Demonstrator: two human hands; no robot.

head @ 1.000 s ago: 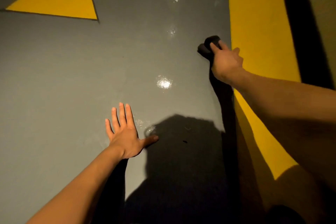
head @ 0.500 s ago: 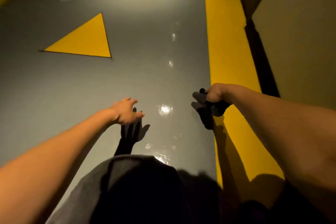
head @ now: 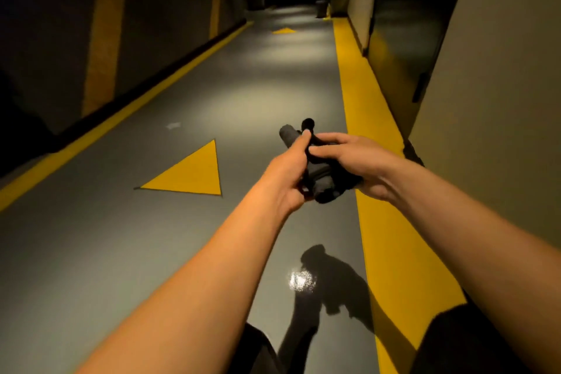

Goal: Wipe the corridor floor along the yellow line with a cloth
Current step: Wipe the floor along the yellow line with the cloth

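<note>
Both hands meet at the centre of the frame, raised above the grey floor (head: pixel 127 252). The left hand (head: pixel 288 174) and the right hand (head: pixel 352 161) each have fingers curled round a dark rolled cloth (head: pixel 321 182), which sticks out beyond them. The yellow line (head: pixel 391 222) runs up the right side; a yellow triangle (head: pixel 191 173) lies left of centre.

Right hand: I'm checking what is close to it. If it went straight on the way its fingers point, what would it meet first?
The right hand points leftward, so it would probably meet the left hand first, across the dark cloth both hold; depth is unclear.
</note>
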